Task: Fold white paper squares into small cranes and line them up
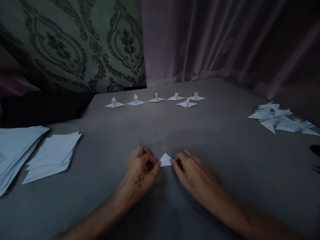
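A small white piece of folded paper shows as a triangle between my two hands, its peak pointing away from me. My left hand pinches its left corner between thumb and fingers. At the opposite corner, my right hand is closed on the paper in the same way. The fingers cover both corners, so only the middle of the paper is visible. Dark dot marks show on the backs of both hands.
Several folded paper cranes stand in a row toward the table's far edge. More folded paper pieces are heaped at the right. To the left lie small paper squares and a stack of larger sheets. A dark object is cut off at the right edge.
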`<control>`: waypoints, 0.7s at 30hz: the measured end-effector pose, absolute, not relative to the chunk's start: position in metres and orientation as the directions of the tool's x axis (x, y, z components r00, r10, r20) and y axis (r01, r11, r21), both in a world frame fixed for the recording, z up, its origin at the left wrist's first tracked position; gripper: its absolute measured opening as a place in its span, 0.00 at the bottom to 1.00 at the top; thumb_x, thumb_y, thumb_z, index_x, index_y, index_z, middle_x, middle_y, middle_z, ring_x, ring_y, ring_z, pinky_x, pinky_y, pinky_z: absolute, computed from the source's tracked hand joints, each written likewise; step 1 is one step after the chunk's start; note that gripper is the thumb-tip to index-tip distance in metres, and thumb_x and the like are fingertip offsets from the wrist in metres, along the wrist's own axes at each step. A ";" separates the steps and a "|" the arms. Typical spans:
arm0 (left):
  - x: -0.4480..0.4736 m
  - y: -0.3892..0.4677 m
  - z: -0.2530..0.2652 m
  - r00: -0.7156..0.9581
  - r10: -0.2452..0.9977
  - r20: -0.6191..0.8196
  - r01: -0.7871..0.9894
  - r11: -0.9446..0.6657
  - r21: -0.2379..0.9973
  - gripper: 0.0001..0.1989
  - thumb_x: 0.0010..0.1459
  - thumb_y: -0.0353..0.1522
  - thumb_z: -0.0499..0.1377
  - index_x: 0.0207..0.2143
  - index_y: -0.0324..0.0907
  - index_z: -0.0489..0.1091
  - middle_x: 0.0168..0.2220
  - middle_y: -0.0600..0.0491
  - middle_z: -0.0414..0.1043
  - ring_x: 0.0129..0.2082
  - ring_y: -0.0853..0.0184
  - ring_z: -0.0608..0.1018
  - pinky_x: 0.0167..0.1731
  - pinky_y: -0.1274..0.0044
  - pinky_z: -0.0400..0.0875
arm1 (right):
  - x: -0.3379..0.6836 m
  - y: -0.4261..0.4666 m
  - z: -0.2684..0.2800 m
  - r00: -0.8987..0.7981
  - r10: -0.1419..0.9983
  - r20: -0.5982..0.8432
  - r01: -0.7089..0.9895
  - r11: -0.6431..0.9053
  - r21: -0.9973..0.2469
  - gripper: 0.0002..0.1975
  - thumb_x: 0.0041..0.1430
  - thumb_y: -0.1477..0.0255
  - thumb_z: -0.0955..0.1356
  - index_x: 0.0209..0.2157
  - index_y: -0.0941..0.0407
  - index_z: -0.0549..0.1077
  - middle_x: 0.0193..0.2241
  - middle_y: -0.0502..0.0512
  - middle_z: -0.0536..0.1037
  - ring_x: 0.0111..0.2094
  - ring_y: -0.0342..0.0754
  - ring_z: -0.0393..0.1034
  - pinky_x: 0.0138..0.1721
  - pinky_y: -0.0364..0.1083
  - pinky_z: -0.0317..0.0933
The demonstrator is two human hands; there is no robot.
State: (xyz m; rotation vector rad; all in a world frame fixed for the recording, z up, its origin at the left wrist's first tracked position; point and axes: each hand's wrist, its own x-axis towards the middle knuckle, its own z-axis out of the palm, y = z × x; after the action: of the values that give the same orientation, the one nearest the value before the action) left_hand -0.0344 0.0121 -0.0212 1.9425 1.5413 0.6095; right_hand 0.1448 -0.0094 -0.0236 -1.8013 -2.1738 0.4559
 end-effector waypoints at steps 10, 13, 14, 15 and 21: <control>-0.036 0.012 -0.021 0.263 0.965 -0.006 0.742 -0.199 0.641 0.07 0.55 0.32 0.56 0.25 0.41 0.65 0.33 0.50 0.65 0.35 0.63 0.68 0.36 0.69 0.66 | 0.145 -0.008 -0.022 -0.190 0.982 -0.002 0.913 0.176 -0.368 0.13 0.65 0.66 0.59 0.30 0.56 0.67 0.29 0.53 0.72 0.28 0.46 0.69 0.28 0.45 0.56; -0.038 0.009 -0.021 0.286 0.958 0.005 0.753 -0.228 0.617 0.04 0.57 0.32 0.55 0.31 0.41 0.65 0.32 0.52 0.65 0.33 0.64 0.68 0.34 0.71 0.65 | 0.144 -0.008 -0.018 -0.188 0.982 -0.029 0.924 0.167 -0.344 0.14 0.65 0.64 0.59 0.30 0.56 0.67 0.29 0.54 0.73 0.27 0.46 0.70 0.27 0.45 0.55; -0.037 0.007 -0.020 0.312 0.950 0.016 0.752 -0.257 0.607 0.04 0.59 0.32 0.53 0.33 0.41 0.65 0.32 0.52 0.66 0.33 0.64 0.68 0.34 0.71 0.64 | 0.144 -0.008 -0.016 -0.183 0.982 -0.035 0.931 0.162 -0.328 0.14 0.65 0.64 0.59 0.30 0.56 0.67 0.29 0.54 0.73 0.27 0.47 0.70 0.26 0.45 0.55; -0.037 0.005 -0.019 0.347 0.937 0.029 0.752 -0.297 0.588 0.04 0.60 0.31 0.52 0.34 0.42 0.65 0.32 0.52 0.67 0.33 0.64 0.68 0.35 0.71 0.64 | 0.143 -0.009 -0.014 -0.173 0.984 -0.041 0.940 0.152 -0.306 0.14 0.65 0.64 0.59 0.30 0.56 0.67 0.30 0.55 0.73 0.27 0.47 0.70 0.25 0.45 0.54; -0.034 -0.009 -0.013 0.603 0.795 0.070 0.754 -0.596 0.276 0.13 0.62 0.25 0.46 0.41 0.42 0.68 0.38 0.49 0.70 0.36 0.63 0.70 0.36 0.71 0.64 | 0.147 -0.012 -0.012 -0.161 0.987 -0.020 0.965 0.153 -0.213 0.15 0.65 0.63 0.58 0.31 0.56 0.68 0.30 0.54 0.74 0.26 0.48 0.70 0.24 0.46 0.51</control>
State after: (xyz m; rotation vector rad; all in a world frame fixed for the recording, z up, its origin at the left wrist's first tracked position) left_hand -0.0343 -0.0088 -0.0126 2.6121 1.2817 0.2741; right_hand 0.1470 -0.0118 -0.0123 -1.9496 -2.2881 0.2659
